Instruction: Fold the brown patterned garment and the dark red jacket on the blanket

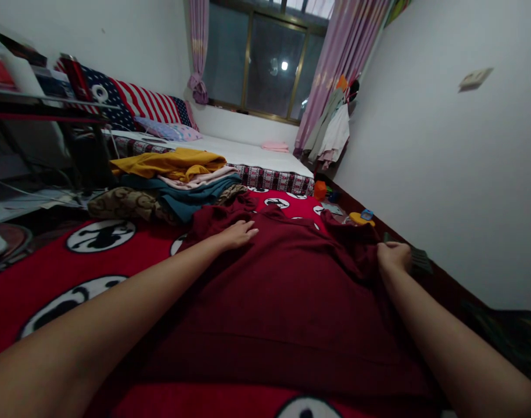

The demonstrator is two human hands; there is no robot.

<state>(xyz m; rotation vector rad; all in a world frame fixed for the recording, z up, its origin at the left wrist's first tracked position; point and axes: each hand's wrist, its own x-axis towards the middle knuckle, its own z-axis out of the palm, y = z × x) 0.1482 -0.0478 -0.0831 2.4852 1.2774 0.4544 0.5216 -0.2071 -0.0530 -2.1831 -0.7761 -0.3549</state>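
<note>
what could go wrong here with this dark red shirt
The right hand grips one side of the shirt while the left hand lies flat on it, so an uneven pull might deepen the folds near the right hand.

The shirt's far left part bunches up close to the clothes pile, so a sharp tug could perhaps disturb that pile.

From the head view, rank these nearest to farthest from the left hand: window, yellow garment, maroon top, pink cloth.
From the left hand:
1. Maroon top: directly under the hand, touching it.
2. Yellow garment: ahead and left, atop the clothes pile.
3. Pink cloth: farther ahead, on the bed.
4. Window: in the back wall, beyond the bed.
</note>
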